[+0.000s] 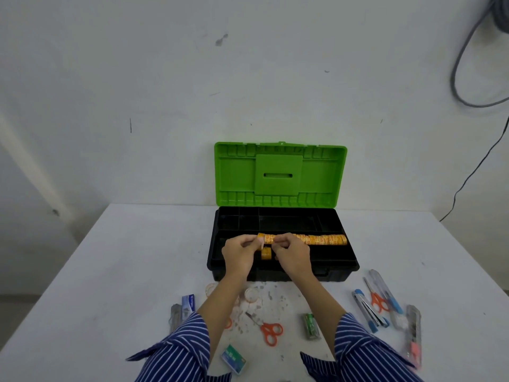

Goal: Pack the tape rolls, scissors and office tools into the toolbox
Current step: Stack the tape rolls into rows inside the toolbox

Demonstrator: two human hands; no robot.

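Both hands over open toolbox [283,267] at bench's far edge. Left hand [239,253] and right hand [292,255] each keep pinch grip on yellow tape roll row [316,239] along tray. Rolls look light, rigid, smooth; best held by outer rims. One loose roll [266,252] below row.

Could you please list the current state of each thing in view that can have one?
Toolbox: open, green lid upright.
Row of orange tape rolls: inside the toolbox.
Single orange roll: in the toolbox, apart from the row.
Left hand: pinching a roll at the row's end.
Right hand: pinching the row.
Orange scissors: closed, on the table.
Second scissors: closed, on the table.
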